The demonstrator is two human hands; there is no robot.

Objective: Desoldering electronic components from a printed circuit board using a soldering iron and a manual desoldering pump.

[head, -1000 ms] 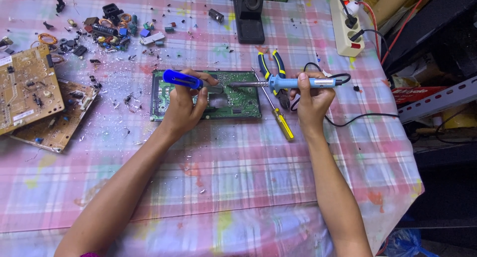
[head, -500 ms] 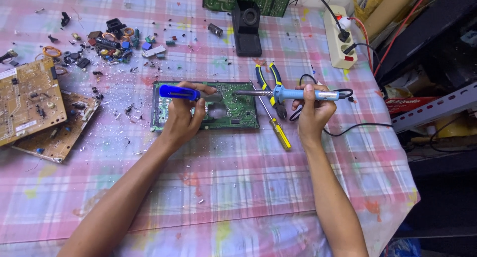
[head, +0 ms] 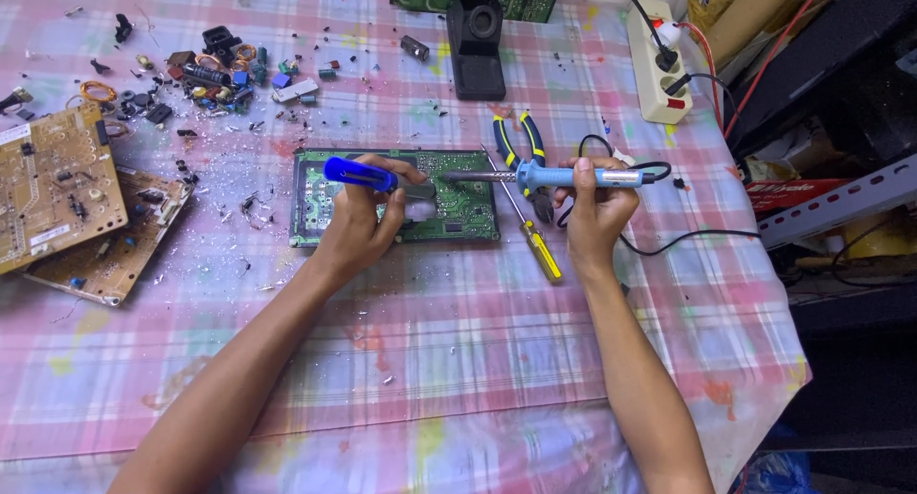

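Left hand (head: 358,222) grips a blue-handled tool (head: 361,175) over the green board (head: 458,207) (wrist bent); right hand (head: 594,203) clasps the soldering iron (head: 554,177)

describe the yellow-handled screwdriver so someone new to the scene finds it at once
Start at the green circuit board in the middle of the plaid tablecloth. Just off its right edge, the screwdriver lies slanted, under the soldering iron in the right hand. Its handle is plain yellow; the neighbouring pliers have blue-and-yellow grips.
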